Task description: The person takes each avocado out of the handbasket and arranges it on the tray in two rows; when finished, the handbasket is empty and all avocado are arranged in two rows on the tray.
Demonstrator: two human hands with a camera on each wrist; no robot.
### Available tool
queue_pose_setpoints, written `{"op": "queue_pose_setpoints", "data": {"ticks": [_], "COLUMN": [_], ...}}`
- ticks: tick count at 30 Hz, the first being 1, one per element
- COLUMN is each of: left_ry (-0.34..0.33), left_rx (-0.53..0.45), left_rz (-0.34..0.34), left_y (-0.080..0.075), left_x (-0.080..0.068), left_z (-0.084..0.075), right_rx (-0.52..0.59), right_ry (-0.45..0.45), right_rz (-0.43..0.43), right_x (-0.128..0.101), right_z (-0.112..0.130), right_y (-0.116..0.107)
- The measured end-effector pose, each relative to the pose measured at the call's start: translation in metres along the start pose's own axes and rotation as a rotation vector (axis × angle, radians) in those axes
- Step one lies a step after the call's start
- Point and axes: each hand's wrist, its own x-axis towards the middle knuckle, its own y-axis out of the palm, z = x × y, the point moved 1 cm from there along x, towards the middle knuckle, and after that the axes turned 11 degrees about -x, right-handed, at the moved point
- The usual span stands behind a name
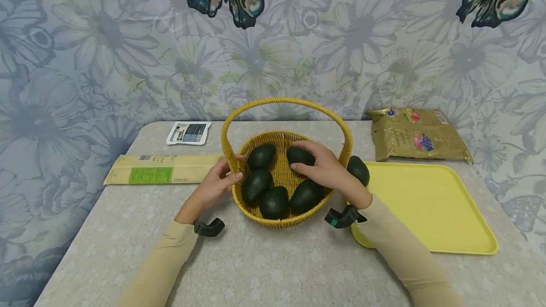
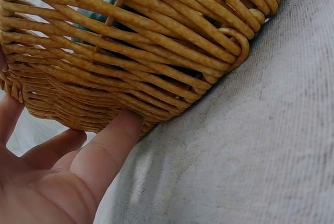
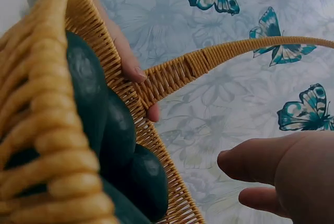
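A round woven yellow wicker basket (image 1: 281, 181) with a tall arched handle is sitting at the middle of a pale speckled table (image 1: 264, 269), holding five dark green avocados (image 1: 274, 201). The person's right hand (image 1: 326, 169) is reaching into the basket, its fingers curling over the far right avocado (image 1: 299, 155) and covering part of it; whether they are truly gripping it is hard to tell. The left hand (image 1: 215, 185) is steadying the basket's left wall, thumb hooking over the rim and fingers pressing the outside weave, as the left wrist view is showing up close. A sixth avocado (image 1: 358, 169) is lying just right of the basket on the flat yellow plastic tray (image 1: 431, 212), partly hidden behind the right wrist. A gold foil bag (image 1: 415, 134) is lying at the far right, and a long pale packet with a green label (image 1: 159, 169) and a small white pouch (image 1: 189, 132) at the far left; their print is too small to read.
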Motion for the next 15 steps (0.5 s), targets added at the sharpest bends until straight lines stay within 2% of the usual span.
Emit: {"op": "queue_pose_setpoints", "data": {"ticks": [5, 15], "left_ry": [0.006, 0.007], "left_rx": [0.014, -0.009], "left_rz": [-0.004, 0.002], "left_y": [0.0, 0.001], "left_x": [0.0, 0.0], "left_z": [0.0, 0.0], "right_rx": [-0.022, -0.046], "right_ry": [0.021, -0.01], "right_rz": [-0.005, -0.003], "right_x": [0.01, 0.017], "right_z": [-0.006, -0.017], "right_y": [0.006, 0.019]}}
